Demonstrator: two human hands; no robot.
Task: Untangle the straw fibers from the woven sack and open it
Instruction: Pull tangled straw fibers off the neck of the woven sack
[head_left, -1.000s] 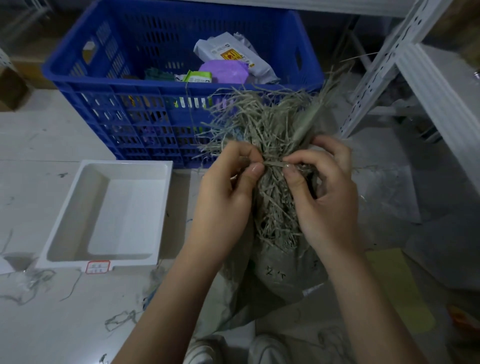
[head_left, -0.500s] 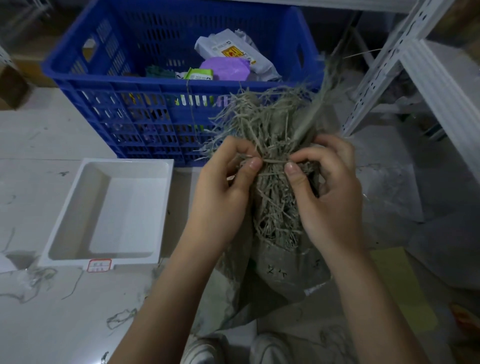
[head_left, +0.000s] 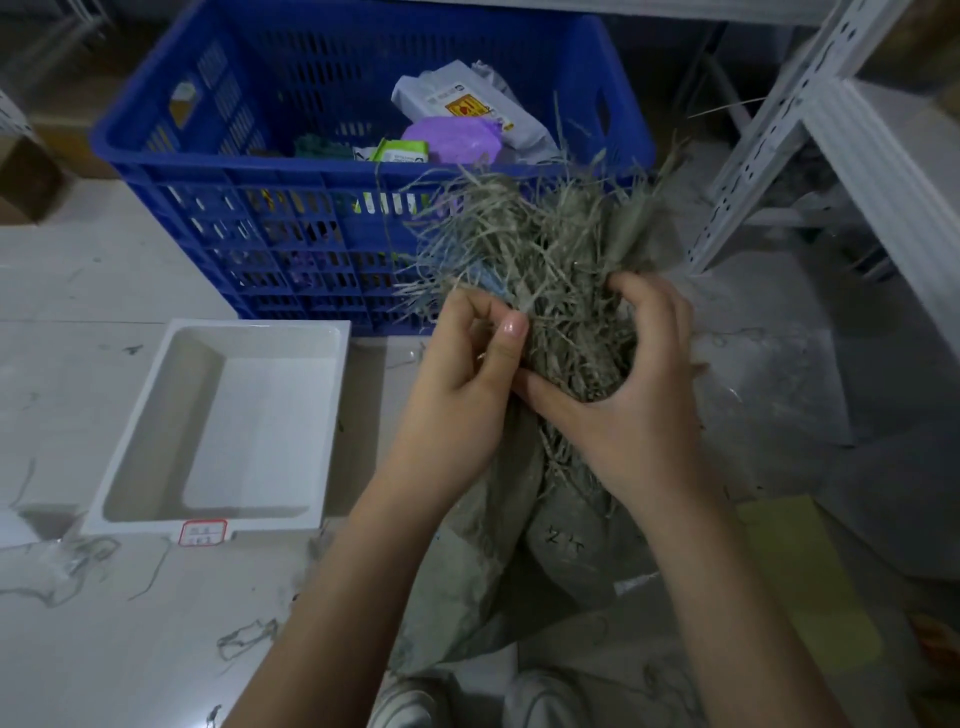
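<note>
straw fibers (head_left: 545, 260) bristle in a loose tangle from the gathered top of the grey woven sack (head_left: 561, 545), which stands on the pale floor (head_left: 130, 623) between the person's forearms, just in front of the blue crate (head_left: 260, 218). left hand (head_left: 462, 395) curls at the left side of the bundle, thumb and forefinger pinching fibers near the top. right hand (head_left: 634, 395) wraps the sack's neck, thumb lying across the front below the straw, fingers curled around the far side. a white tray (head_left: 135, 441) sits well left.
</note>
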